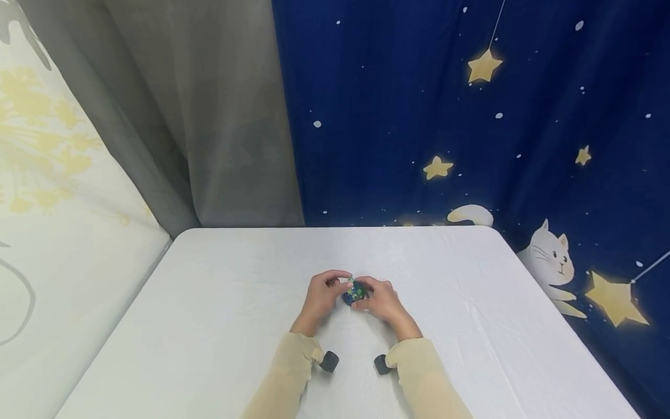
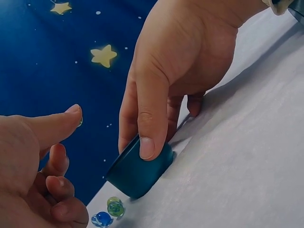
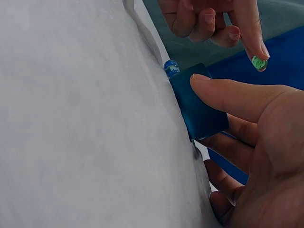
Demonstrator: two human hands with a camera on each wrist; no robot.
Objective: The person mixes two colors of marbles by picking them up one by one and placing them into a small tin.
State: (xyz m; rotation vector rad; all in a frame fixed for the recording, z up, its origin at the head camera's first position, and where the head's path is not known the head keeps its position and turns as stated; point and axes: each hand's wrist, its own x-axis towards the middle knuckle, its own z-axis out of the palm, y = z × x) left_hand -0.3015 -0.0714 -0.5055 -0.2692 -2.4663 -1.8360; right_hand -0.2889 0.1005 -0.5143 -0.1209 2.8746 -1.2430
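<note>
A small teal cup [image 2: 140, 173] stands on the white tabletop, with several green and blue marbles [image 1: 358, 291] showing at its mouth in the head view. My right hand [image 1: 384, 301] holds the cup, its thumb against the near wall and the fingers round the far side. Just above and left of the cup, my left hand [image 1: 320, 295] pinches a green swirled marble [image 3: 259, 62] between thumb and index finger; the other fingers curl loosely. Beside the cup's base on the table lie a yellow-green marble [image 2: 115, 207] and a blue marble [image 2: 102, 219].
The white-covered table [image 1: 220, 326] spreads out around both hands. Behind it hang a grey curtain [image 1: 235, 116] and a dark blue curtain [image 1: 377, 116] with stars. Black wrist devices [image 1: 330, 362] sit at the inner sides of the sleeves.
</note>
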